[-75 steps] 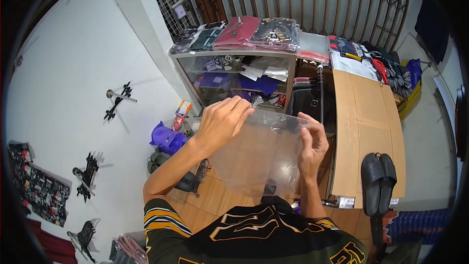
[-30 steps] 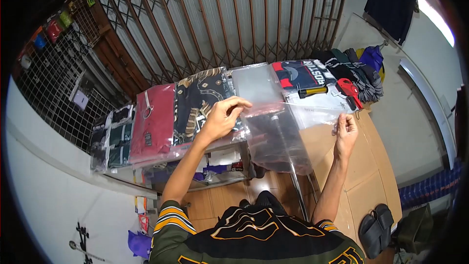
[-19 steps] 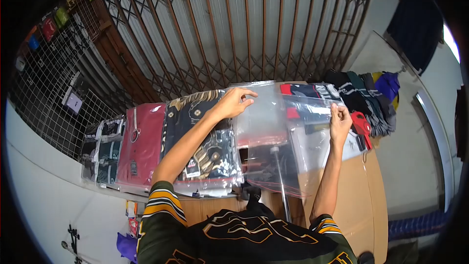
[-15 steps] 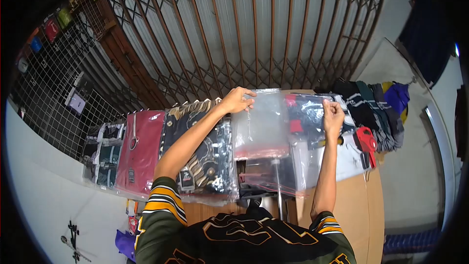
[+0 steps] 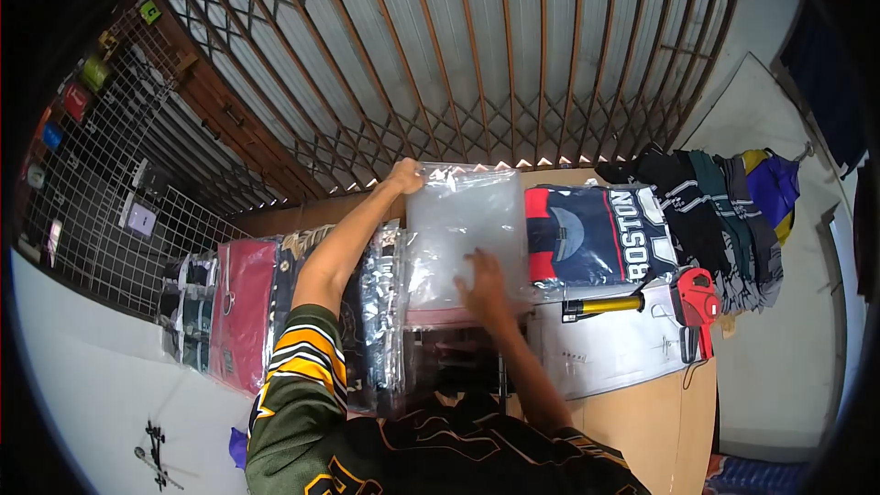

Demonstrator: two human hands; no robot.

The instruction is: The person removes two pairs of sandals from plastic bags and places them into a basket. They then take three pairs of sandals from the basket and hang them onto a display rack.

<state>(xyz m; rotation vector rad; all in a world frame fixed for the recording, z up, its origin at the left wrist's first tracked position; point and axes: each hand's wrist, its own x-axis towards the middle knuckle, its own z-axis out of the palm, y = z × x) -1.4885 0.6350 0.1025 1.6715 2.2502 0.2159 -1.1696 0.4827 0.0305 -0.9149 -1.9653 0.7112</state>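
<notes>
A clear plastic bag (image 5: 449, 220) lies in the middle of the table, its far edge toward the folding gate. My left hand (image 5: 406, 177) has its fingers closed on the bag's far left corner. Over the near right part of the bag is my right hand (image 5: 489, 291), somewhat blurred, thumb and fingers apart and nothing in them. Just right of the bag lies a folded navy and red shirt (image 5: 587, 234) with BOSTON lettering. To its left, packed dark patterned clothing (image 5: 371, 312) sits close beside my left forearm.
A red tape dispenser (image 5: 694, 298) and a yellow-handled tool (image 5: 605, 305) rest on white packaging (image 5: 596, 353) at right. Folded dark garments (image 5: 715, 220) are piled behind. A packed maroon garment (image 5: 243, 307) lies left. The folding metal gate (image 5: 477, 55) stands behind the table (image 5: 642, 422).
My right hand has come from the shirt's side down and left over the clear bag, its pinch now opened. My left hand moved left to the bag's corner. The shirt is now uncovered.
</notes>
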